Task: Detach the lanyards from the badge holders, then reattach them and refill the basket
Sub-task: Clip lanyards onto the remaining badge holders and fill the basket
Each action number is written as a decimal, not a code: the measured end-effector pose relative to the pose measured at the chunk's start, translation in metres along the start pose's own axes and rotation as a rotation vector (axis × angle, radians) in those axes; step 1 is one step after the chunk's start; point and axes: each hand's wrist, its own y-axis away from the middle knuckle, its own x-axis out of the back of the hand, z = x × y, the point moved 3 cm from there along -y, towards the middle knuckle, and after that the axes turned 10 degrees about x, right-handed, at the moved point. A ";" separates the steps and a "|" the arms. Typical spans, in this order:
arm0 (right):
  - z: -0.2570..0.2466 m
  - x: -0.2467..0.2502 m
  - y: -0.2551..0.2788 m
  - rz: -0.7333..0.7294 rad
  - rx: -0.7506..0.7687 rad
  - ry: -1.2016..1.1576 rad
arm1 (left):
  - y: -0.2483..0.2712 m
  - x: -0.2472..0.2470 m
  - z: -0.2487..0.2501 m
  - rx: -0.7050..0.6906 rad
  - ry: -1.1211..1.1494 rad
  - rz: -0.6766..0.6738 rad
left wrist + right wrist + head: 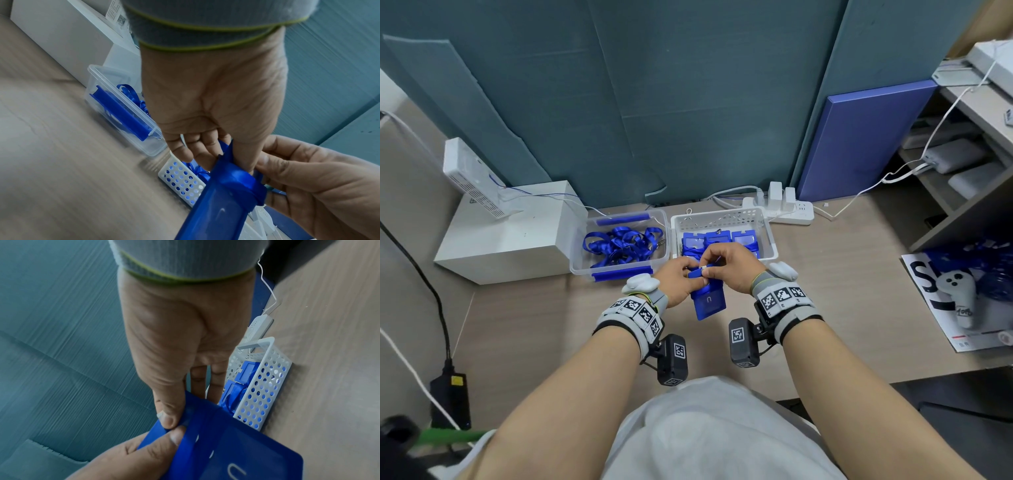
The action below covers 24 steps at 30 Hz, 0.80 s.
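A blue badge holder (708, 298) hangs above the desk in front of the white perforated basket (766, 229). My left hand (678, 281) grips its top edge, fingers curled round it and a blue lanyard strap (245, 180) wrapped over the holder (213, 211). My right hand (726, 270) pinches the same top edge from the right, thumb pressed on the holder (226, 447) beside the left thumb. Several more blue holders (722, 240) stand in the basket (263, 386). Loose blue lanyards (621, 245) fill the clear tub (577, 260) left of it.
A white box (506, 236) with a white device on it stands left of the tub. A power strip (794, 209) with cables lies behind the basket. A magazine and a white controller (959, 294) lie at the right by a shelf unit.
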 end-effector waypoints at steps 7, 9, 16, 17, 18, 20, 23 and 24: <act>0.002 0.000 -0.002 -0.011 0.024 0.013 | -0.002 -0.001 -0.001 0.004 -0.021 -0.002; 0.002 0.000 -0.001 -0.012 0.018 0.002 | -0.001 -0.001 -0.001 0.004 -0.022 0.000; 0.012 -0.002 0.005 0.098 -0.161 -0.161 | -0.004 0.005 -0.003 0.052 0.067 0.061; 0.015 -0.002 0.006 0.095 -0.214 -0.208 | -0.004 0.006 -0.004 0.061 0.088 0.066; 0.018 -0.003 0.009 0.076 -0.258 -0.257 | -0.005 0.007 -0.006 0.072 0.103 0.073; 0.021 -0.008 0.014 0.020 -0.312 -0.384 | -0.008 0.008 -0.010 0.091 0.124 0.086; 0.026 -0.015 0.020 0.003 -0.289 -0.500 | -0.008 0.009 -0.013 0.105 0.175 0.085; 0.027 -0.016 0.022 0.006 -0.282 -0.535 | -0.007 0.008 -0.014 0.101 0.186 0.081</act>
